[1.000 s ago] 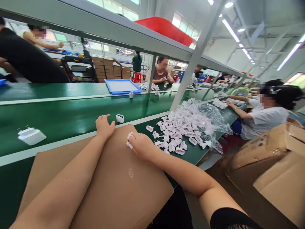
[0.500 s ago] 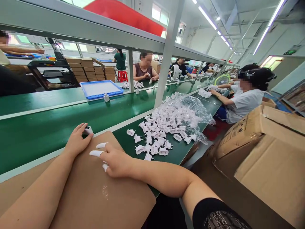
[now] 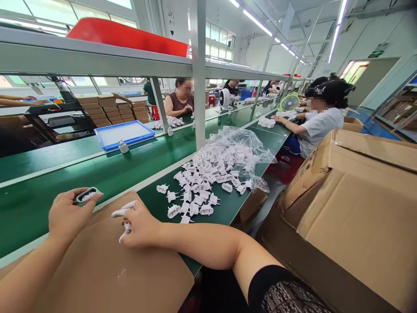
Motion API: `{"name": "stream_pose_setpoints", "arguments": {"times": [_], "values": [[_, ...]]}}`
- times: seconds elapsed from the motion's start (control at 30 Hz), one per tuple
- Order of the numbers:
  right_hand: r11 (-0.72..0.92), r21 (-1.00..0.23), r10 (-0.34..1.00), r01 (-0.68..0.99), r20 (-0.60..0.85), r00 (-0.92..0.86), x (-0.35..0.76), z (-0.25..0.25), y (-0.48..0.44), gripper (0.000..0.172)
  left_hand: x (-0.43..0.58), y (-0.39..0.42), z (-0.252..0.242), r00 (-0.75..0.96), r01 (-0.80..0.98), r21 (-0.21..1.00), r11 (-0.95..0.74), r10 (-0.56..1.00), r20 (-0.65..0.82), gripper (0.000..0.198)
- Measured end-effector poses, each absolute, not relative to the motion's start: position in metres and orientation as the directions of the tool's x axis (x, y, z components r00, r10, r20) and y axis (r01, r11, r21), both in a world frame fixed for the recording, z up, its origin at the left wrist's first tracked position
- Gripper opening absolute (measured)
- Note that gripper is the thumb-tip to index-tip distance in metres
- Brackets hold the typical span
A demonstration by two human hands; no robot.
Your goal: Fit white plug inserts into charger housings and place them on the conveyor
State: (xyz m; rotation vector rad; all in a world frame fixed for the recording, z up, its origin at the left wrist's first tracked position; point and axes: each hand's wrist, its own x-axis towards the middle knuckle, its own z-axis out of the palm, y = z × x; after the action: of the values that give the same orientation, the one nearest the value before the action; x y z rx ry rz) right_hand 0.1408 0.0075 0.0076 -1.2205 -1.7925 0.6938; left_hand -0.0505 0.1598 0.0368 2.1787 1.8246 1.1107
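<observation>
My left hand (image 3: 67, 215) grips a small white plastic plug housing (image 3: 87, 195) between thumb and fingers. The housing's open, hollow end faces up, above the edge of the brown cardboard sheet (image 3: 107, 261). To its right, my right hand (image 3: 140, 226) hovers over the cardboard, with white finger cots (image 3: 122, 212) on the thumb and two fingers. Its fingers are curled around a tiny item, too small to make out. Beyond it, a heap of white two-pin plug parts (image 3: 203, 182) lies on the green worktop, partly under a clear plastic bag (image 3: 244, 145).
A green conveyor belt (image 3: 153, 163) runs along the bench, with a white plug (image 3: 123, 147) and a blue-rimmed tray (image 3: 125, 134) across it. A metal post (image 3: 199, 87) rises beside the heap. Large cardboard boxes (image 3: 352, 208) stand at right. Co-workers sit along the line.
My left hand has raised the plug housing and turned its open end into view. The fingers of my right hand have curled in around something tiny. The whole view has shifted.
</observation>
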Motion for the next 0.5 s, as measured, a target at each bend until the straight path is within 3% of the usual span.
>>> {"name": "stream_pose_setpoints", "arguments": {"times": [0.07,0.2,0.3,0.43,0.5], "values": [[0.373,-0.774,0.928,0.511,0.299,-0.223,0.145,0.008,0.007,0.057,-0.05,0.141,0.043,0.06,0.812,0.51,-0.284,0.91,0.411,0.056],[0.391,-0.678,0.914,0.622,0.208,-0.348,0.153,0.014,0.003,0.042,-0.053,0.104,0.039,0.095,0.797,0.555,-0.238,0.957,0.273,0.052],[0.334,-0.556,0.942,0.761,0.173,-0.287,0.157,0.022,-0.007,0.041,-0.053,0.08,0.025,0.116,0.757,0.61,-0.233,0.967,0.225,0.055],[0.192,-0.351,0.975,0.916,0.175,-0.137,0.164,0.028,-0.014,0.03,-0.05,0.06,0.004,0.24,0.663,0.654,-0.365,0.931,0.276,0.051],[0.174,-0.436,0.984,0.883,0.11,-0.139,0.17,0.028,-0.009,0.021,-0.05,0.056,-0.002,0.265,0.607,0.7,-0.377,0.926,0.269,0.056]]}}
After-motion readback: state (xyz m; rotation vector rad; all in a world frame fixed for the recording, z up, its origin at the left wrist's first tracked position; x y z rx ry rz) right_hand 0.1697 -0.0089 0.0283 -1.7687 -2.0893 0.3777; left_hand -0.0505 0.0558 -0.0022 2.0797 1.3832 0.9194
